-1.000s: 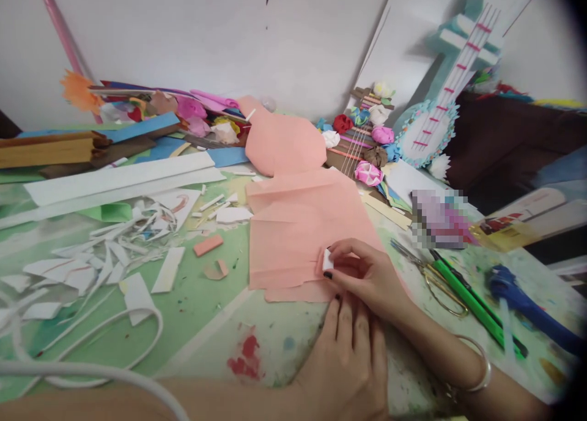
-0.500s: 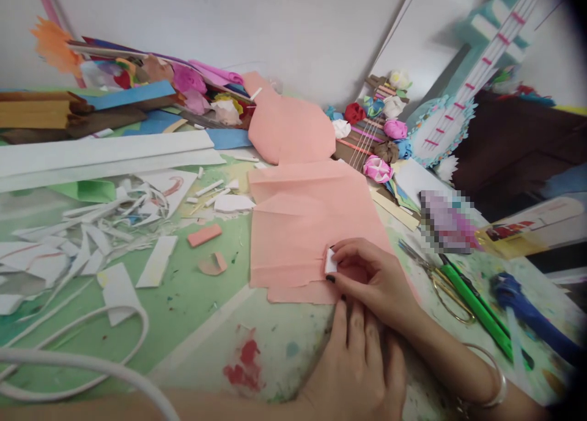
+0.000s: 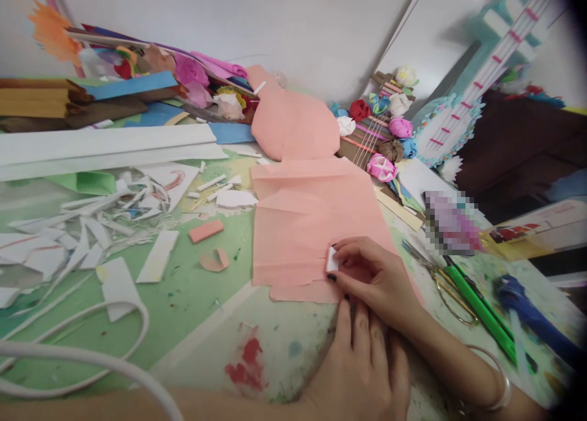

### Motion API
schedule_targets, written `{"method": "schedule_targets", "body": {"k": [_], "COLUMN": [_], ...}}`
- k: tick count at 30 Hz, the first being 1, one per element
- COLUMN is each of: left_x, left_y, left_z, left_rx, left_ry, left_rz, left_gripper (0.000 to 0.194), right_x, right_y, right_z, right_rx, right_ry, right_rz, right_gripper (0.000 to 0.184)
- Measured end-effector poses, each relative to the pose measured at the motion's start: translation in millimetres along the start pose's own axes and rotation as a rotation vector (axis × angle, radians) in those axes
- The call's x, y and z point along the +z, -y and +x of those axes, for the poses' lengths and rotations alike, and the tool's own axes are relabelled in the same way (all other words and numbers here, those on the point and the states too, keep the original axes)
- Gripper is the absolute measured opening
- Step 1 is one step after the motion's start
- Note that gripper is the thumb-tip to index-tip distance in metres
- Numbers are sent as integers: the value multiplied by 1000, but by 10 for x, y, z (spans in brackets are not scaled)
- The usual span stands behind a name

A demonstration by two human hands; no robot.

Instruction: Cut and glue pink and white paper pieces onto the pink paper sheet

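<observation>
While the right hand (image 3: 373, 280) pinches a small white-and-pink foam-like block (image 3: 332, 260) over the creased salmon-pink paper sheet (image 3: 298, 237), the left hand (image 3: 360, 366) lies straight-fingered; block's probably light, firm, best held edgewise.

Scraps (image 3: 96, 232) lie left of the paper sheet (image 3: 312, 219); scissors (image 3: 435, 276) and cutter (image 3: 481, 314) lie right.

A craft workspace, by the look of the paint-stained pale green tabletop (image 3: 178, 323). Left of the large salmon-pink sheet (image 3: 309, 216) lie flat white offcuts (image 3: 158, 256); to its right, gold-handled metal scissors (image 3: 431, 269) and a long green cutter knife (image 3: 481, 312); beyond it, crumpled multicoloured paper flowers (image 3: 391, 150).
</observation>
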State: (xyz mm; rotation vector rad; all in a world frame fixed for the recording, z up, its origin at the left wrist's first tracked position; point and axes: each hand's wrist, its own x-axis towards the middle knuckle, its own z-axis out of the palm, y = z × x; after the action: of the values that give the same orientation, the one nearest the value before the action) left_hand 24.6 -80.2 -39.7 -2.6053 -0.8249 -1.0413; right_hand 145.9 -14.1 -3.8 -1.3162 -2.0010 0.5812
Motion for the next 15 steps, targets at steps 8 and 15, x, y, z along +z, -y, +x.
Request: {"method": "schedule_targets", "body": {"k": [8, 15], "left_x": [13, 23], "left_y": [-8, -17], "left_z": [-16, -28], "left_rx": [16, 35], "left_ry": [25, 78], "left_rz": [1, -9], "left_gripper": [36, 43], "right_x": [-1, -8], "right_y": [10, 18], "right_z": [11, -10], "right_rx": [2, 20], "right_ry": [6, 14], "right_rz": [-19, -27], "right_gripper": [14, 14]}}
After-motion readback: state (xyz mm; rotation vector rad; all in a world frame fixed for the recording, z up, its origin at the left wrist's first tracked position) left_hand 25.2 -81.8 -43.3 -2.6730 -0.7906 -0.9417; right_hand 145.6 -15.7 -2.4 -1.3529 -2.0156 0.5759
